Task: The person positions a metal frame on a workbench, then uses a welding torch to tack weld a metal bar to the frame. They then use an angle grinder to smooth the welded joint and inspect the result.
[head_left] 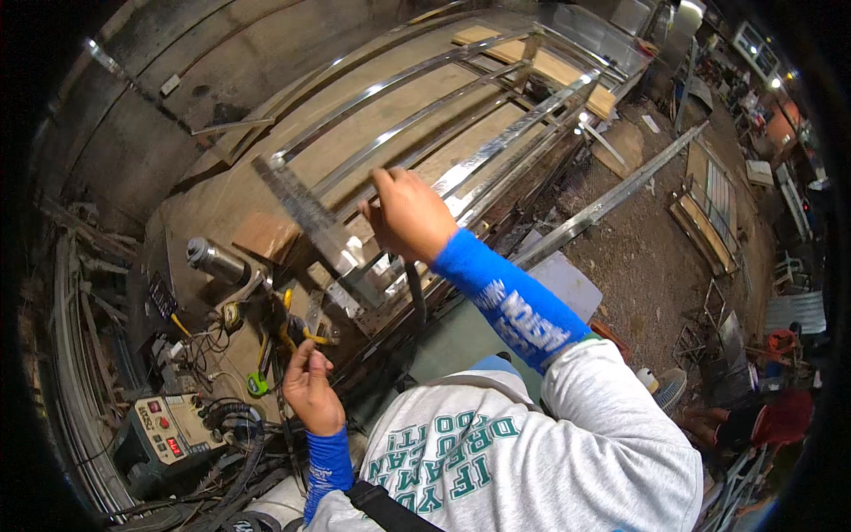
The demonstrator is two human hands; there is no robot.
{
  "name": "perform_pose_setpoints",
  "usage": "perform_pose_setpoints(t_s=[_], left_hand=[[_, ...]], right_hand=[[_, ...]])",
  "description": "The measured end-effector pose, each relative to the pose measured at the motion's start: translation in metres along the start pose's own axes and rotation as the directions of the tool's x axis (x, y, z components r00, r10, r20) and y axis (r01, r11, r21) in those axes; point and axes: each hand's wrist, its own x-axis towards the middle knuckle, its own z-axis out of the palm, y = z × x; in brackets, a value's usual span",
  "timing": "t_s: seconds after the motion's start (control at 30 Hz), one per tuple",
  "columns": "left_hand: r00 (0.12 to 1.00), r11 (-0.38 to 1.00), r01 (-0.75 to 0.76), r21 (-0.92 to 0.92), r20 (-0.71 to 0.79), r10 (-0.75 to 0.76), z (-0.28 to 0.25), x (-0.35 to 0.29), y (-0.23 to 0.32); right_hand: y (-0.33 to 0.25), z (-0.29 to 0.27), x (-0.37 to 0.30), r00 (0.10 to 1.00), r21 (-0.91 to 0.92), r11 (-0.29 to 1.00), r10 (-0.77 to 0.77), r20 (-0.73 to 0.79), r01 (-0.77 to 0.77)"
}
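Observation:
A long frame of shiny square metal tubes lies on the bench in front of me. My right hand, in a blue sleeve, is over its near end with the fingers curled in; what they hold is hidden. A dark strap or cable hangs below that hand. A wide dull metal tube forms the frame's near end, left of the hand. Lower down, my left hand has its fingertips pinched together, the thing in them too small to name. Yellow tool handles lie just beyond it.
A welding machine with tangled cables stands at lower left. A metal flask and a green tape measure lie nearby. Wooden planks lie under the frame's far end. One long metal tube juts out right. A person in red is at far right.

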Motion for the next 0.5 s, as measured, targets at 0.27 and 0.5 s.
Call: perform_pose_setpoints(t_s=[0.27,0.5], left_hand=[[0.916,0.97,-0.067,0.232,0.4,-0.033,0.11,-0.013,-0.02],[0.67,0.91,-0.068,0.408,0.695,-0.262,0.225,-0.02,-0.048]], right_hand=[[0.044,-0.057,-0.165,0.94,0.701,0.712,-0.219,0.262,-0.03],[0.087,-0.103,-0.241,0.883,0.759,0.469,0.361,0.302,-0.451]])
